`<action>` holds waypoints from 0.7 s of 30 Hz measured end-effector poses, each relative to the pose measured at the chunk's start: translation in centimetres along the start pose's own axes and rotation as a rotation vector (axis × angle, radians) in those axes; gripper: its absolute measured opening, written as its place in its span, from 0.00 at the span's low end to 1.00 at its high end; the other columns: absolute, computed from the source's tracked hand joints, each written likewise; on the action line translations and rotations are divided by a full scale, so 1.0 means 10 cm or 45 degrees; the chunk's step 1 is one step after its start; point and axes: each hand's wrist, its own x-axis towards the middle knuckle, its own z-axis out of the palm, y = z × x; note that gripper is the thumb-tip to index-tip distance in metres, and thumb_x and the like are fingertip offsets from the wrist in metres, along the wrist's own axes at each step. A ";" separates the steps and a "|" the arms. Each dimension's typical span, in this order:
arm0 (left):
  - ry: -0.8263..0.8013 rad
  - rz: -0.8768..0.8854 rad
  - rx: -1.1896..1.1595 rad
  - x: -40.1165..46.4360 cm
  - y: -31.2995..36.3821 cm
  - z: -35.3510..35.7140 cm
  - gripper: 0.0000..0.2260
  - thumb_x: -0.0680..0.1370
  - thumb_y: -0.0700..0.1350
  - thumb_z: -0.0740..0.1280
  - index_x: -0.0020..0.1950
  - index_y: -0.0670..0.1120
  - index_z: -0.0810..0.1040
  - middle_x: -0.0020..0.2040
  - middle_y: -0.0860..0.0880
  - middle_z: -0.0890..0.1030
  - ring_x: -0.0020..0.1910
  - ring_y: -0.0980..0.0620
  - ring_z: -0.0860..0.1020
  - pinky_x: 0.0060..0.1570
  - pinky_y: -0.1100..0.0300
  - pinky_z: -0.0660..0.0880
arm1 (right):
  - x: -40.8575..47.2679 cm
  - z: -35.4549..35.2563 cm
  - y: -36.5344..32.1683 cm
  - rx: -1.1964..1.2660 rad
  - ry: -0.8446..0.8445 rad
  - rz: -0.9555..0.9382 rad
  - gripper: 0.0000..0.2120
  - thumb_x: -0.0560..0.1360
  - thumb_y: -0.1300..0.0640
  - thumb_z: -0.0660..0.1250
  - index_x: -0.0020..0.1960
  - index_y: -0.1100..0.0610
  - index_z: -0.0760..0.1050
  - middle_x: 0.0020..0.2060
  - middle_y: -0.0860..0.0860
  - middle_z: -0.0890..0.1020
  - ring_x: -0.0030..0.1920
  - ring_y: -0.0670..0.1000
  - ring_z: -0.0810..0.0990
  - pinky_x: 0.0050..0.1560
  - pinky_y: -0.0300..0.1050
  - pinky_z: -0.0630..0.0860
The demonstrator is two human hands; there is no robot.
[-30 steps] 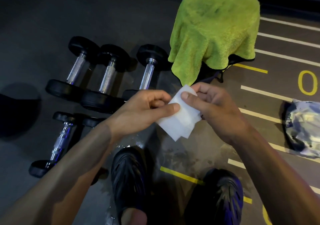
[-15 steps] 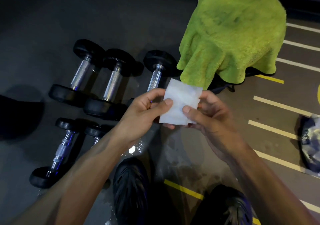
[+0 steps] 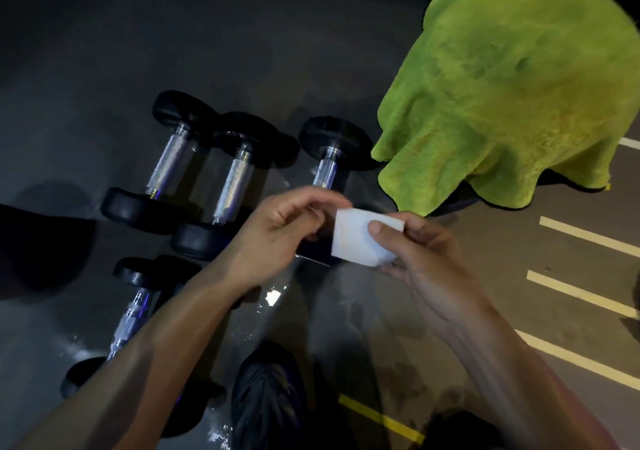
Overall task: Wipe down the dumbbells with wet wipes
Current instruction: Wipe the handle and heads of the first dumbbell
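Note:
My right hand [image 3: 426,266] holds a folded white wet wipe [image 3: 353,241], with the thumb pressed on its front. My left hand [image 3: 277,231] is just left of the wipe with its fingers curled by the wipe's left edge; I cannot tell whether they grip it. Three black dumbbells with chrome handles lie side by side on the floor beyond my hands: left dumbbell [image 3: 166,169], middle dumbbell [image 3: 232,186] and right dumbbell [image 3: 325,169], whose near end is hidden by my hands. A smaller dumbbell [image 3: 128,314] lies nearer, partly under my left forearm.
A green towel [image 3: 512,89] is draped over a dark object at the upper right. My dark shoe [image 3: 266,404] is at the bottom centre, and wet spots glisten on the floor [image 3: 273,297] near it. Yellow and white floor lines [image 3: 588,234] run on the right.
The view shifted left, so the wipes packet at the right left the frame. The wipe was turned and ended up mainly in my right hand, while my left hand's pinch on it loosened.

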 end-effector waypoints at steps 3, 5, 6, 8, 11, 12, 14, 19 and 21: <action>0.330 -0.117 0.144 0.35 -0.11 -0.19 0.11 0.82 0.35 0.67 0.53 0.51 0.84 0.46 0.54 0.86 0.44 0.67 0.81 0.47 0.72 0.74 | 0.11 -0.05 0.01 0.035 0.119 -0.073 0.03 0.75 0.61 0.73 0.44 0.54 0.83 0.40 0.51 0.82 0.45 0.50 0.79 0.49 0.50 0.72; 0.444 -0.205 0.266 0.67 -0.20 -0.27 0.07 0.82 0.39 0.70 0.50 0.51 0.84 0.43 0.58 0.84 0.40 0.70 0.80 0.47 0.73 0.73 | 0.15 -0.07 0.02 0.026 0.121 -0.103 0.02 0.75 0.60 0.75 0.46 0.54 0.83 0.41 0.52 0.82 0.45 0.51 0.78 0.50 0.51 0.70; 0.444 -0.269 0.327 0.83 -0.27 -0.30 0.06 0.81 0.43 0.72 0.46 0.54 0.84 0.42 0.58 0.84 0.40 0.68 0.80 0.48 0.70 0.74 | 0.18 -0.07 0.02 0.028 0.126 -0.105 0.03 0.73 0.58 0.76 0.46 0.53 0.83 0.41 0.52 0.82 0.46 0.51 0.78 0.50 0.51 0.71; 0.368 -0.425 0.427 1.10 -0.43 -0.33 0.07 0.79 0.52 0.75 0.41 0.54 0.84 0.42 0.52 0.86 0.42 0.58 0.81 0.52 0.60 0.76 | 0.21 -0.07 0.02 0.020 0.151 -0.099 0.06 0.70 0.54 0.76 0.46 0.53 0.84 0.42 0.53 0.83 0.46 0.52 0.79 0.51 0.52 0.73; 0.245 -0.579 0.317 1.34 -0.51 -0.26 0.14 0.77 0.57 0.76 0.48 0.45 0.87 0.43 0.46 0.86 0.41 0.50 0.81 0.48 0.55 0.77 | 0.22 -0.09 0.06 0.017 0.175 -0.101 0.08 0.68 0.52 0.75 0.45 0.53 0.84 0.40 0.53 0.83 0.44 0.53 0.79 0.49 0.52 0.73; 0.250 -0.609 0.258 1.38 -0.50 -0.22 0.17 0.77 0.56 0.76 0.51 0.42 0.87 0.41 0.47 0.85 0.40 0.51 0.79 0.45 0.57 0.76 | 0.22 -0.10 0.08 0.008 0.185 -0.096 0.08 0.67 0.51 0.75 0.45 0.52 0.84 0.39 0.53 0.82 0.43 0.53 0.78 0.47 0.52 0.72; 0.281 -0.661 0.165 1.43 -0.48 -0.18 0.18 0.78 0.54 0.75 0.56 0.39 0.85 0.42 0.47 0.82 0.40 0.51 0.77 0.45 0.58 0.73 | 0.21 -0.14 0.12 -0.035 0.210 -0.086 0.13 0.65 0.47 0.77 0.45 0.52 0.84 0.38 0.55 0.80 0.42 0.53 0.76 0.46 0.52 0.70; 0.190 -0.727 -0.135 1.45 -0.42 -0.14 0.11 0.83 0.45 0.70 0.59 0.38 0.82 0.50 0.41 0.88 0.42 0.46 0.87 0.42 0.59 0.83 | 0.17 -0.20 0.14 -0.117 0.174 -0.047 0.21 0.63 0.40 0.75 0.50 0.53 0.83 0.44 0.67 0.81 0.42 0.55 0.77 0.46 0.54 0.72; 0.164 -0.707 -0.162 1.44 -0.41 -0.10 0.08 0.84 0.43 0.68 0.55 0.38 0.82 0.45 0.41 0.87 0.37 0.47 0.86 0.40 0.59 0.84 | 0.18 -0.19 0.14 -0.110 0.163 -0.065 0.22 0.64 0.41 0.75 0.51 0.54 0.83 0.44 0.69 0.80 0.42 0.55 0.76 0.46 0.53 0.71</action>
